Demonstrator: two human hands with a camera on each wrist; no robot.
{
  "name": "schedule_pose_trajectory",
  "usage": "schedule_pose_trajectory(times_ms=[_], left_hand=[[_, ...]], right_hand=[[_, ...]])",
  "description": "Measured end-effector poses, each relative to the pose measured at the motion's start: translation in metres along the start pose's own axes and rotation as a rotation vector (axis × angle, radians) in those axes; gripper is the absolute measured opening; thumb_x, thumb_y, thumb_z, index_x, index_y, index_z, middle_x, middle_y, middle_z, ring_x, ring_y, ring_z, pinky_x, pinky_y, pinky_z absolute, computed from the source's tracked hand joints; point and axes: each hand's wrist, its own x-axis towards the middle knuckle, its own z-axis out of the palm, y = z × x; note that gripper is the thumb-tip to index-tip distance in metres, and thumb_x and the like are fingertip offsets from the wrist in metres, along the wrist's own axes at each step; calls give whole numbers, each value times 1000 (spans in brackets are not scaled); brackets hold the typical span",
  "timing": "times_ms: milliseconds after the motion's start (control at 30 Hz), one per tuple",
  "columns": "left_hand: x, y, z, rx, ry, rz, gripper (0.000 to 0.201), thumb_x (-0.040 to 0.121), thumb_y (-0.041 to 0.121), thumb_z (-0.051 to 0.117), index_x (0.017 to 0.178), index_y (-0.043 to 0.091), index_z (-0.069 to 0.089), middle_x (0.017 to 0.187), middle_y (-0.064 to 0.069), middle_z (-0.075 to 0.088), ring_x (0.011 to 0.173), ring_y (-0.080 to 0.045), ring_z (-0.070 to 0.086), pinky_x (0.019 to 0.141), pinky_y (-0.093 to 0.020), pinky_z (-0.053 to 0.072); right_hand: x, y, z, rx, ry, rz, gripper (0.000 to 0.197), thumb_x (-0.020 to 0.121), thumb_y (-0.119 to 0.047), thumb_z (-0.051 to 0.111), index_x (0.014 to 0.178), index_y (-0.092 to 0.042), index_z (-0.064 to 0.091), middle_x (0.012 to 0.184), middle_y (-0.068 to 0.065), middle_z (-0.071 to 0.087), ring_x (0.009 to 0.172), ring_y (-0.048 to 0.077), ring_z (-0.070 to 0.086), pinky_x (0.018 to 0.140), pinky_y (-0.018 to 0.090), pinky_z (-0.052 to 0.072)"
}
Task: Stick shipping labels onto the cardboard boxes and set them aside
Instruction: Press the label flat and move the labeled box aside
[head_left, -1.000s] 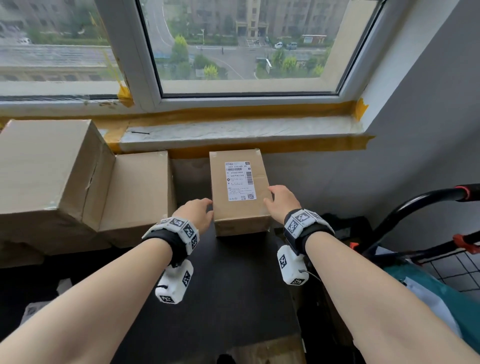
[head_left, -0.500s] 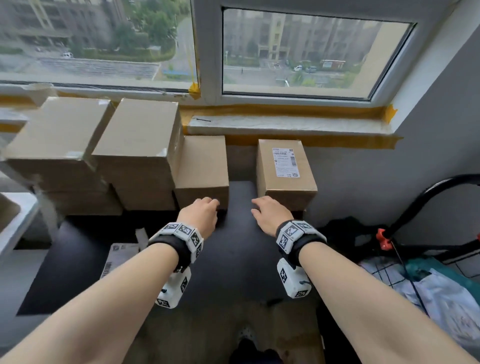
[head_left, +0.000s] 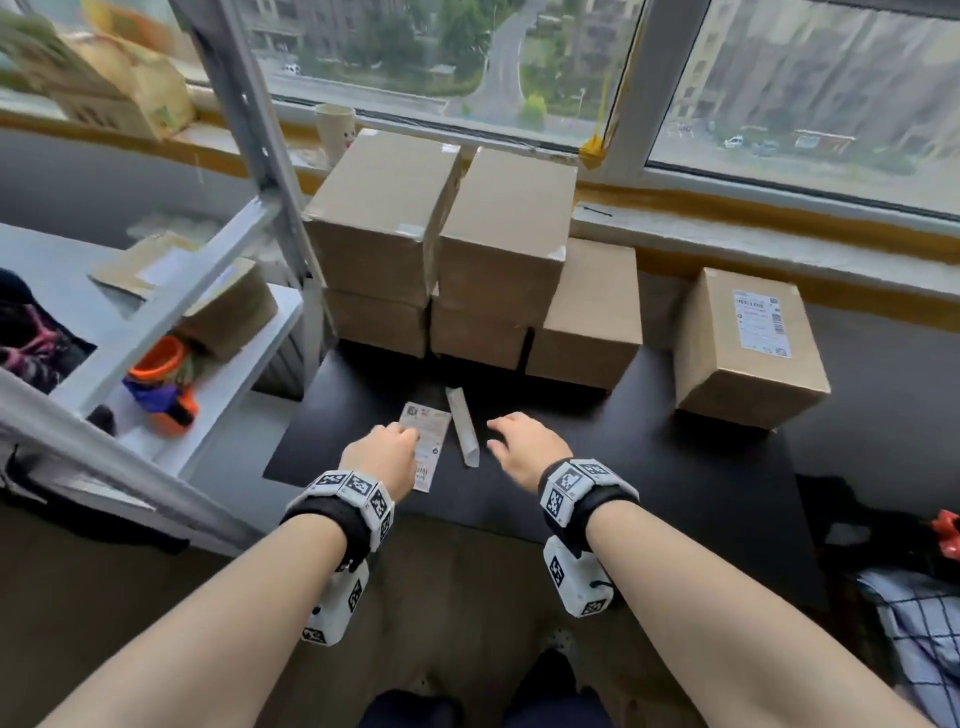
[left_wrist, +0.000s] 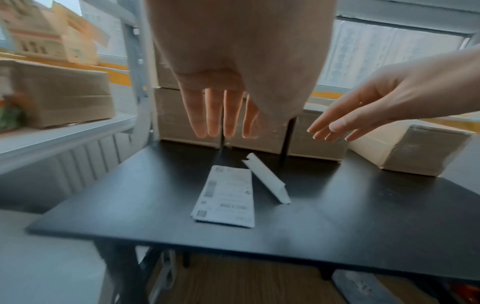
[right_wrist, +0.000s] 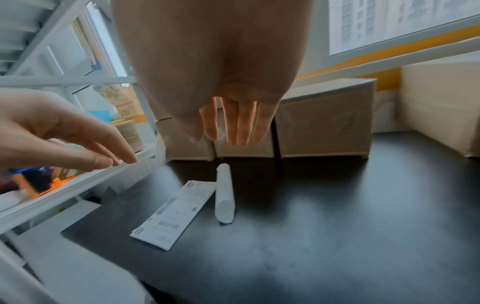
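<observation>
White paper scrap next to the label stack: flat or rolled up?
Rolled. The white paper roll lies on the black table as a tube, its rounded end showing in the right wrist view; the label stack beside it lies flat.

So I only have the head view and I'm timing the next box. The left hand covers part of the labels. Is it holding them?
Observer: No. In the left wrist view the left hand hovers above the label stack, its fingers straight and clear of the paper.
Operator: One label or several?
Observer: It looks like several. The left wrist view shows layered sheet edges at the near end.
Operator: Anything in the right grip?
Observer: Nothing. The right wrist view shows the right hand with an empty palm and straight fingers.
</observation>
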Motion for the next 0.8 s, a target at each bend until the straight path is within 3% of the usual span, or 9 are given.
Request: schedule_pose_trajectory(times_ms=[133,300,467,567,667,800], left_hand=[[-12,-39,16,-29,-35,-68,29,94,22,37,119,18,52,125,-3,52,118,-24,48,89,-40,46],[-13,-67,42,-92,-65,-111,35,96,19,36,128,20,50,134,2,50,122,-21,48,93,-39,47],[-5,-82,72,-184,-99,-81,47,96,18,37,142,24,37,152,7,32,139,-16,32,107,-36,38],[3,-84,81,-186,-63,-12,49,98,17,36,146,20,29,155,3,24,143,-15,23,111,-31,28],[11,-86,88,-196,-22,7,48,99,17,35,146,16,27,157,0,19,145,-16,18,115,-30,25],[16,-88,97,-203,-41,25,48,99,17,35,146,15,29,158,-1,13,147,-16,11,116,-28,22]], right_hand=[[16,-32,27,-11,-60,-42,38,97,-30,40,132,-16,49,135,7,48,122,29,49,100,41,42],[38,-52,63,5,-120,-78,41,97,-29,42,136,-18,45,142,4,43,129,25,44,104,38,39],[54,-57,97,19,-145,-105,45,96,-28,47,138,-16,41,147,1,36,133,22,38,102,37,38],[62,-56,114,39,-135,-94,55,93,-29,53,143,-16,34,155,1,23,141,20,28,108,34,32],[67,-55,125,46,-125,-91,62,91,-27,57,145,-16,30,158,2,15,143,21,22,111,36,33],[68,-55,127,46,-102,-107,56,94,-19,52,145,-14,30,158,4,15,144,21,20,110,35,32]])
